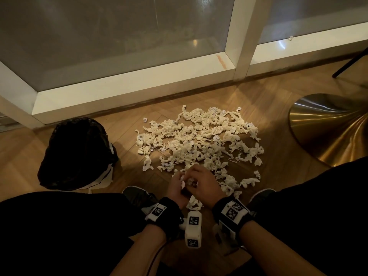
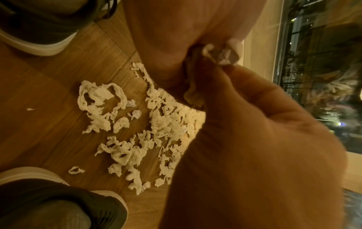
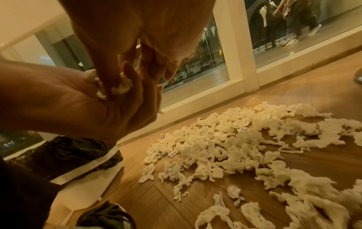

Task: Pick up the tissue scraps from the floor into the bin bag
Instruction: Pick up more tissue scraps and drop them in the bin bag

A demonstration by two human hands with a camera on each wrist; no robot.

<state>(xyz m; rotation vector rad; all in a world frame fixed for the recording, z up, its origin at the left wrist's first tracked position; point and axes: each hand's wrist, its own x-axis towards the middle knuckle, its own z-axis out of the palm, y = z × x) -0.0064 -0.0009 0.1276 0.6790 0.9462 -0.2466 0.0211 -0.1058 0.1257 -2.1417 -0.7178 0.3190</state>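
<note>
Two hands (image 1: 191, 186), scraps (image 1: 185, 183) btwn (pinched)

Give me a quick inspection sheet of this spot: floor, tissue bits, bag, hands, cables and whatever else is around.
Surface: wooden floor, herringbone boards.
Job's things: tissue scraps spread in a wide heap on the floor; black bin bag lining a white bin, to the left of the heap.
Clutter: one stray scrap on the window ledge.
Hands: left hand and right hand together over the near edge of the heap, both holding scraps.
Cables: a thin dark cable by the left forearm.
Surroundings: window frame, brass table base, dark chair leg, the person's shoes.
</note>
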